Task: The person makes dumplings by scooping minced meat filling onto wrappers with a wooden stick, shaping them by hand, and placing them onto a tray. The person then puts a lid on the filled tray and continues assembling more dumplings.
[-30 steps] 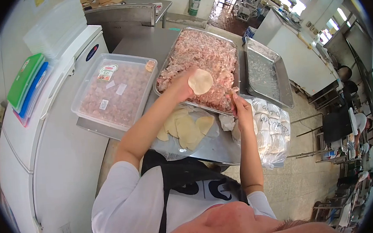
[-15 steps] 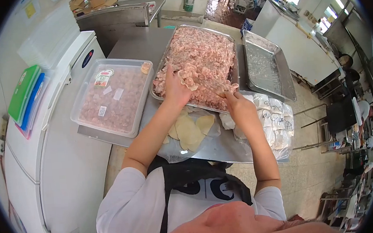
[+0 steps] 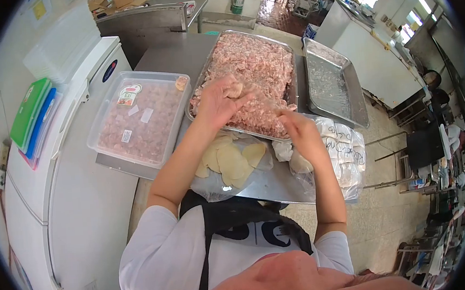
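A large metal tray (image 3: 253,52) is heaped with pale pink minced meat (image 3: 251,65). Over its near left part, my left hand (image 3: 218,104) is cupped around a dumpling wrapper (image 3: 233,90) with meat in it. My right hand (image 3: 300,129) is at the tray's near right corner, fingers closed on a thin tool that is smeared by motion and mostly hidden; its kind cannot be made out. Below the tray, several round yellowish dumpling wrappers (image 3: 233,164) lie overlapping on a clear plastic bag (image 3: 214,188).
On the left stands a translucent lidded container (image 3: 179,119) with small pinkish pieces inside. An emptied-looking metal tray (image 3: 328,84) lies at right, beside marked, plastic-wrapped white packs (image 3: 346,153). A white freezer (image 3: 85,198) borders the table (image 3: 169,52) on the left.
My left hand has turned and its fingers have folded over the wrapper, which showed open before. My right hand has shifted slightly and is still near the tray's corner.
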The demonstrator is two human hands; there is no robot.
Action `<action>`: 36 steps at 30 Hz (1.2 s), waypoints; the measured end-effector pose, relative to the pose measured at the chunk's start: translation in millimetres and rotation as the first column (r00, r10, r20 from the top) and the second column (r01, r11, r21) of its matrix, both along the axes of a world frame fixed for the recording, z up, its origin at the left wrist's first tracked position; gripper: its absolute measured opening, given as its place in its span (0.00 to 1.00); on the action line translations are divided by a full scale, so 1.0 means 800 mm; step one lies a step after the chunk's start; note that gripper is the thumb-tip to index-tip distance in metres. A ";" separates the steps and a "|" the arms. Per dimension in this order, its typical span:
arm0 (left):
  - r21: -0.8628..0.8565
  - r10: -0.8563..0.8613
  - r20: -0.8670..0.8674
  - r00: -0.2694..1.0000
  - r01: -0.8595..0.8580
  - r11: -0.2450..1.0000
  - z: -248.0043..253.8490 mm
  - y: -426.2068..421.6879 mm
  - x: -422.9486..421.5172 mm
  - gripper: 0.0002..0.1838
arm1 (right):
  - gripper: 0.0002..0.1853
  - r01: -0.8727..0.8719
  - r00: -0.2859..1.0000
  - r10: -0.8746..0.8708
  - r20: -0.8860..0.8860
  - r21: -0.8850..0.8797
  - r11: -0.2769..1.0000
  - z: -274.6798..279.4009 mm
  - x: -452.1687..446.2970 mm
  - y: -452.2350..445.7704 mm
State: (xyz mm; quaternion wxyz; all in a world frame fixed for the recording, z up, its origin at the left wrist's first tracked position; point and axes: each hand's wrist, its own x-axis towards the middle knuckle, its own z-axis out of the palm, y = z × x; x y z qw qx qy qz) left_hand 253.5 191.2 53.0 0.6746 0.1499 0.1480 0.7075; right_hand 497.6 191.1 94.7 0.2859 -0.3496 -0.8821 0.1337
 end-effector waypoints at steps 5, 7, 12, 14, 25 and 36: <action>0.113 0.081 -0.629 0.774 -0.012 0.994 0.030 -0.039 0.002 0.33 | 0.17 -0.050 0.992 -0.031 -0.125 -0.594 0.803 0.014 0.014 -0.008; 0.511 0.500 -0.854 0.145 0.055 0.858 0.039 -0.040 -0.006 0.36 | 0.17 -0.086 0.994 0.030 -0.107 -0.570 0.817 0.033 0.021 -0.024; 0.156 0.191 -0.979 -0.070 0.347 0.925 0.009 -0.013 -0.029 0.24 | 0.17 -0.125 0.992 0.094 -0.089 -0.478 0.870 0.015 0.016 -0.034; 0.106 0.162 -0.970 -0.180 0.286 0.952 0.004 -0.015 -0.023 0.21 | 0.17 -0.183 0.982 0.121 -0.147 -0.550 0.815 -0.023 0.020 -0.011; -0.092 -0.097 -0.995 0.021 0.175 0.980 -0.012 0.003 -0.027 0.28 | 0.12 0.092 0.992 -0.112 0.064 0.266 0.960 -0.066 -0.002 0.001; 0.374 0.431 -0.886 -0.171 0.284 0.883 0.031 -0.034 -0.050 0.31 | 0.15 -0.191 0.974 0.157 -0.164 -0.214 0.958 -0.010 -0.005 -0.027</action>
